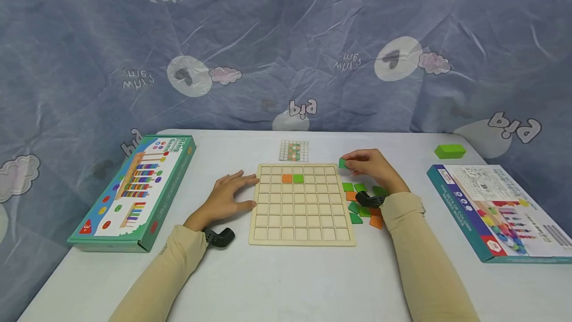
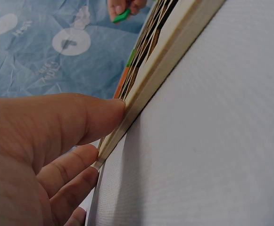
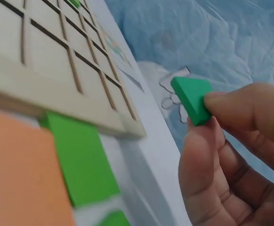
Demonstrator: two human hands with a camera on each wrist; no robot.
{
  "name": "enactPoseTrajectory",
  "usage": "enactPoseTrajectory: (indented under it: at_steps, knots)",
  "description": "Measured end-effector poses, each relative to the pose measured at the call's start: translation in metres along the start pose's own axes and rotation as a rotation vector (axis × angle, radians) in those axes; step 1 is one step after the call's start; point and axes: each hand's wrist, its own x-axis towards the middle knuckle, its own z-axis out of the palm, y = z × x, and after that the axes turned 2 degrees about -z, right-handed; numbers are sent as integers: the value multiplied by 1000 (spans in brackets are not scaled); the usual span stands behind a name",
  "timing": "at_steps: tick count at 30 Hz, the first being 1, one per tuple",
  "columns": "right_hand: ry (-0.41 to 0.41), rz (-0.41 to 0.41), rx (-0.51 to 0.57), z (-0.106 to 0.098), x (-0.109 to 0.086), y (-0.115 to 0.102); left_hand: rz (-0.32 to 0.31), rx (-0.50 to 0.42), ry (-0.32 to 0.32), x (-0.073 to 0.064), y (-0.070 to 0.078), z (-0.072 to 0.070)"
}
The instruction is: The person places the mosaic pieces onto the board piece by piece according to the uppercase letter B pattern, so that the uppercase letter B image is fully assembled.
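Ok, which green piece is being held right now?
The green piece pinched in the right hand, near the far right corner of the board; the other green pieces lie unheld in or beside it.

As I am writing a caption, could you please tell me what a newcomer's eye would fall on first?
It would probably fall on the wooden board in the middle of the table, with an orange square and a green square side by side in its second row from the far edge. Next might come the green piece pinched by the right hand near the board's far right corner, or the printed box at left.
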Motion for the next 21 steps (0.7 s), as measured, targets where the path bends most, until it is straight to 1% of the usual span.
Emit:
enactPoseTrajectory:
  at_steps: [8,16,21]
  knots:
    - [-18,22,55,21,9,-9,7,-8,-2,-1,1,-1]
    - [-43,75,117,38,16,-15,10,-6,0,-1,1,-1]
    - [-69,102,128,51,17,-19,6,-8,0,0,1,-1]
